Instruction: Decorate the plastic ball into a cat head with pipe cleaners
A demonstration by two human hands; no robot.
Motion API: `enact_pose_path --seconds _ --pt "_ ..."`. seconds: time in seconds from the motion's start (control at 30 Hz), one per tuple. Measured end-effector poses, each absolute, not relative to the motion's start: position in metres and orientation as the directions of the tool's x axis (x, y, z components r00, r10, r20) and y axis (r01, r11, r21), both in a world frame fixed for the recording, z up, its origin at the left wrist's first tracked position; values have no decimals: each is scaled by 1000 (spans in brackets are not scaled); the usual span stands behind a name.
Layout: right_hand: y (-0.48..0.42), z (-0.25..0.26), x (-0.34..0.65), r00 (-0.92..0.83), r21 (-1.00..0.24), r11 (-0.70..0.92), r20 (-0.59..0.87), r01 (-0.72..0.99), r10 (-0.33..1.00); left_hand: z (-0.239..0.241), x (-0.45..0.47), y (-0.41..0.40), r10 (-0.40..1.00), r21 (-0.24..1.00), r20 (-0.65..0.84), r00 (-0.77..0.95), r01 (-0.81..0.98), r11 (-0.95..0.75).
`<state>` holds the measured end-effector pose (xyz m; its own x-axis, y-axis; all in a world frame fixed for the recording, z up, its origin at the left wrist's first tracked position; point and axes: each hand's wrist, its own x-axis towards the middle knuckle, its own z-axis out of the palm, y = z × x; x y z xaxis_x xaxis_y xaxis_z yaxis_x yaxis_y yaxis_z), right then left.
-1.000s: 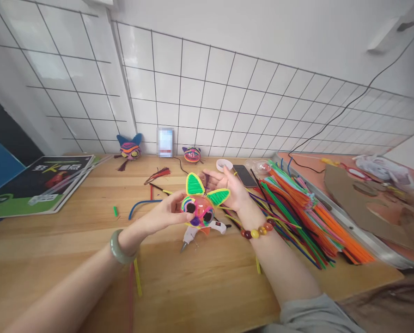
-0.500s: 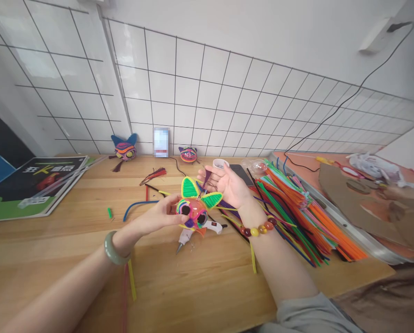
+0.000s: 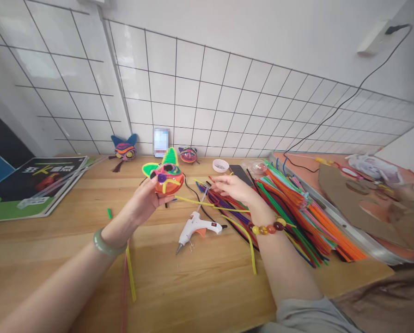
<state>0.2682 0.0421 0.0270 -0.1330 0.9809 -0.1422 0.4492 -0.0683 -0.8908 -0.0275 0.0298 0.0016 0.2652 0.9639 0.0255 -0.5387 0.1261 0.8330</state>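
Observation:
My left hand (image 3: pixel 143 203) is closed round the edge of a cat-face ornament (image 3: pixel 171 179), a colourful rounded piece with green ears edged in yellow, dark eyes and a purple nose. The ornament is raised above the table and tilted, its ears towards the upper left. My right hand (image 3: pixel 231 187) reaches palm down over loose pipe cleaners (image 3: pixel 224 203), fingers stretched out and slightly bent. Whether its fingertips touch anything is unclear. Between the hands and nearer to me, a white glue gun (image 3: pixel 195 226) lies on its side, a glue stick protruding from its back.
A thick bundle of pipe cleaners (image 3: pixel 304 208) lies at the right, by a dark phone (image 3: pixel 240 175) and a pink bowl (image 3: pixel 221 165). Two finished cat faces, a blue-eared one (image 3: pixel 124 148) and a smaller one (image 3: pixel 188 155), stand near the wall. Cardboard (image 3: pixel 352 203) lies far right.
My left hand has moved left and up with the ornament, tilting it. My right hand has turned from palm up to palm down and come away from the ornament. The glue gun is now uncovered.

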Motion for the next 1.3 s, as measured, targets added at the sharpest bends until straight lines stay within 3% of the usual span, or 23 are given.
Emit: enact_pose_path --seconds 0.2,0.43,0.63,0.77,1.3 --pt "46 23 277 -172 -757 89 -31 647 985 3 -29 36 998 810 4 69 -585 37" --pt "52 5 266 -233 -666 157 -26 730 972 -4 -20 33 996 882 53 -66 -465 -77" --pt "52 -3 262 -256 -672 159 -48 724 965 -11 -16 32 983 910 171 64 -393 -133" --pt "50 5 269 -209 -687 130 -32 714 977 -11 -13 31 971 915 230 61 -355 -194" --pt "46 24 290 -159 -670 130 19 731 987 -26 -19 37 970 943 239 51 -249 -219"
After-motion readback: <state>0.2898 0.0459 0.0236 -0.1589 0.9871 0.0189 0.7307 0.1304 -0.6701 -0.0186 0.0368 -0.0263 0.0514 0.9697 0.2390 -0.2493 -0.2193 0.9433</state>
